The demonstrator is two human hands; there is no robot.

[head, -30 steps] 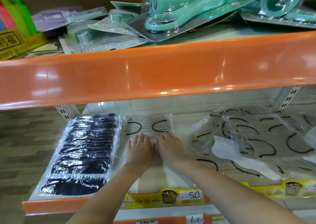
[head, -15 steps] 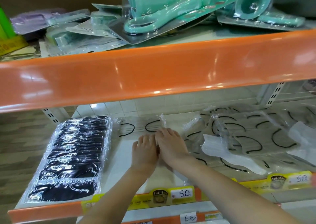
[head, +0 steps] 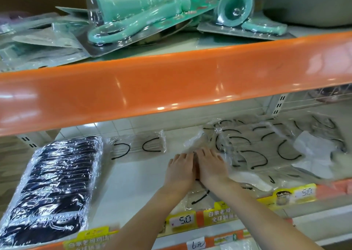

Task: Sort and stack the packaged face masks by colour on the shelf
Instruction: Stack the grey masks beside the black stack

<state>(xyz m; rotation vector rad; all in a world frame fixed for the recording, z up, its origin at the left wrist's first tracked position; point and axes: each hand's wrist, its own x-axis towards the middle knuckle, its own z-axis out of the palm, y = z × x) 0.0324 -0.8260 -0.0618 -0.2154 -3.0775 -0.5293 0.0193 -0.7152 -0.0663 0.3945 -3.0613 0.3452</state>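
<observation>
Packaged face masks: one white pack (head: 198,191) has slid right, away from the black stack (head: 51,188), toward the white pile (head: 266,154). Left hand (head: 181,170) and right hand (head: 211,168) press it flat, fingers straight, so white masks seem to be gathering there.

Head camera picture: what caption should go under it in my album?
Both hands, left hand beside right hand, press a clear mask packet flat on the shelf.

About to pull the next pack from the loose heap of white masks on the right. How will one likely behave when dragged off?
Probably floppy: the packs in the white mask heap lie thin, flat and crumpled at the edges. Likely slippery: the glossy clear wrappers overlap at odd angles, so neighbours may slide along. Seemingly light, needing little force; the left hand and right hand press one flat with straight fingers.
</observation>
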